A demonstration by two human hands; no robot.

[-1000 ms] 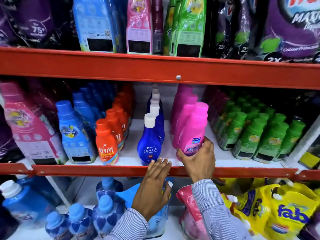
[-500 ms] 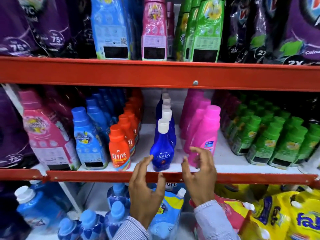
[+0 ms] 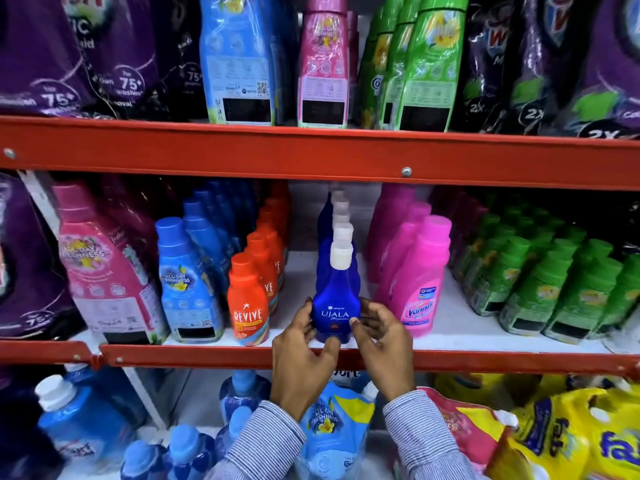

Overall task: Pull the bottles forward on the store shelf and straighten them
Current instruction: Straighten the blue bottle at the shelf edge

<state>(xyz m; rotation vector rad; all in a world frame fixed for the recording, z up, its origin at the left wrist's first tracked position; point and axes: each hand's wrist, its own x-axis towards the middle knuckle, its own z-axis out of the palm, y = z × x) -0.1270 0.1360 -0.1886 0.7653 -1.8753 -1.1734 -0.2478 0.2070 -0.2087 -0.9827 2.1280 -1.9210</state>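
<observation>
Between the left hand (image 3: 300, 344) and right hand (image 3: 381, 336), both cupping its lower sides, stands the small dark-blue white-capped plastic bottle (image 3: 335, 306), likely light, rigid, slick; grip low.

Both arms come up from the bottom of the view in blue-and-white striped sleeves, wrists bent upward. The left hand (image 3: 300, 351) cups the left side of the dark blue white-capped plastic bottle (image 3: 335, 306), fingers (image 3: 304, 311) curled on its flank, thumb by its base. The right hand (image 3: 382, 342) mirrors it on the bottle's right side, fingertips on the label edge.
</observation>
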